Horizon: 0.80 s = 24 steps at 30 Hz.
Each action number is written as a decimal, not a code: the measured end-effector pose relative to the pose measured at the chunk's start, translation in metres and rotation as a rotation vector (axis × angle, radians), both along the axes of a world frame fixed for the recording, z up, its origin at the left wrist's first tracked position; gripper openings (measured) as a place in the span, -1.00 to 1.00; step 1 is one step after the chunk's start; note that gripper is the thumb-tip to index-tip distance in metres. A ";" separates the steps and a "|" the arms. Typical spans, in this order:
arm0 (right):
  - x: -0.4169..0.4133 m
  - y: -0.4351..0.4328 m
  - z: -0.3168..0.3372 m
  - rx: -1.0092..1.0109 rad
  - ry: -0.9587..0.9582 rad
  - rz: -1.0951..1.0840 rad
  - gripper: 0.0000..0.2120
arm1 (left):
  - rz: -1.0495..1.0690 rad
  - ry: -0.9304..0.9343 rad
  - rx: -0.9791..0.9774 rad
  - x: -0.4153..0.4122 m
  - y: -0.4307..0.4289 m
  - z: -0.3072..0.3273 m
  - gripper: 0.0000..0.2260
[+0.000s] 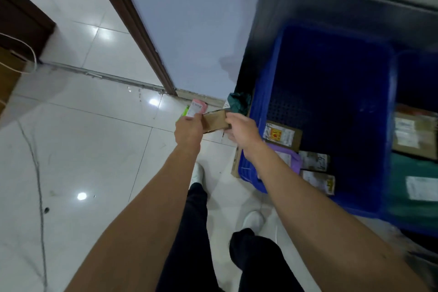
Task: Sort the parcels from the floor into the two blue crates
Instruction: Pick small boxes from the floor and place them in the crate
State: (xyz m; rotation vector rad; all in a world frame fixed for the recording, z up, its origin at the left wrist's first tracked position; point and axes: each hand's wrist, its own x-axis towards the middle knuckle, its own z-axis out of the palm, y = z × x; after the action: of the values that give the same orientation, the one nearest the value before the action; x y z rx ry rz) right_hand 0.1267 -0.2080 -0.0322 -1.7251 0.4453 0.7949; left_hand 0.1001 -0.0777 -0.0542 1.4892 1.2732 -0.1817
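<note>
Item one: we are holding a pink parcel (198, 108) in our left hand (188, 129), the fingers curling round its lower end; a bright green edge (185, 111) is showing beside it, and we cannot tell what it belongs to. Item two: we are pinching the right end of a brown box (214, 121) with our right hand (241, 125); the box is hanging above the floor (94, 137) between the two hands, its left end meeting the left hand, though we cannot tell whether that hand is gripping it too. Item three: a dark green bag (239, 102) is lying on the floor just beyond the box, against the first crate (331, 73). Item four: the first crate is holding a labelled carton (283, 136), a purple bag (288, 159) and two small cartons (314, 161) along its near wall. Item five: the second crate (417, 73) is standing just beside the first, to its right, and is holding a taped carton (414, 135) and a green mailer (412, 192). Item six: a flat cardboard piece (235, 161) is leaning against the outside of the first crate, below our right wrist.
</note>
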 end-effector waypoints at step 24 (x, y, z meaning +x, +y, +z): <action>-0.104 -0.179 0.141 0.218 -0.104 -0.297 -0.79 | -0.295 -0.257 -0.262 -0.037 -0.165 0.186 -0.81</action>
State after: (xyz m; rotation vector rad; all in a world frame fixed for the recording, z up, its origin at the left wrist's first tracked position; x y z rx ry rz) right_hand 0.0224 -0.3871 0.1091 -1.4486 0.5106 0.5166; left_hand 0.0630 -0.2426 0.1317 1.4144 0.7895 -0.3264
